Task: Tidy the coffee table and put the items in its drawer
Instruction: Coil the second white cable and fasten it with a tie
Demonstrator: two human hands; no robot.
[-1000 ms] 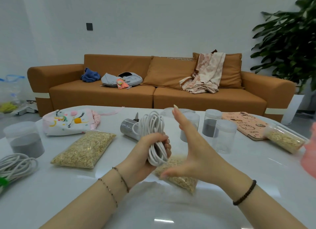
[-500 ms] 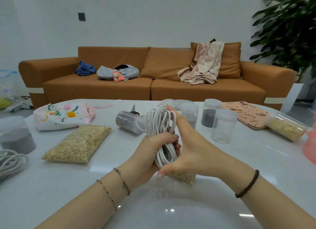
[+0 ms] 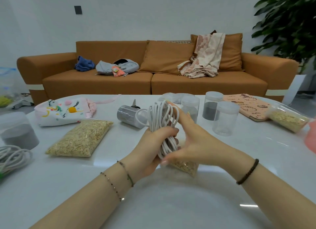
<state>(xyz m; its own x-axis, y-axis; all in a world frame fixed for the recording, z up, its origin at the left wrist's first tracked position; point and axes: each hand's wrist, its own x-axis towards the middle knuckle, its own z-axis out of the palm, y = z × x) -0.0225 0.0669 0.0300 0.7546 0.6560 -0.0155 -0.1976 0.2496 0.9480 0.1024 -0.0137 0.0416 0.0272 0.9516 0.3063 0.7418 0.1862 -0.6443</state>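
Within the left hand (image 3: 151, 147), white cable coil (image 3: 159, 115), right hand (image 3: 193, 140) alongside.

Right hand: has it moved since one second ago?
Yes. The right hand shifted left, away from the empty jar, and now touches the cable coil gripped by the left hand.

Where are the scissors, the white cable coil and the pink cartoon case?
scissors (image 3: 134, 102), head view, on the blades.
white cable coil (image 3: 161, 116), head view, on the upper loops.
pink cartoon case (image 3: 248, 107), head view, on its printed top.
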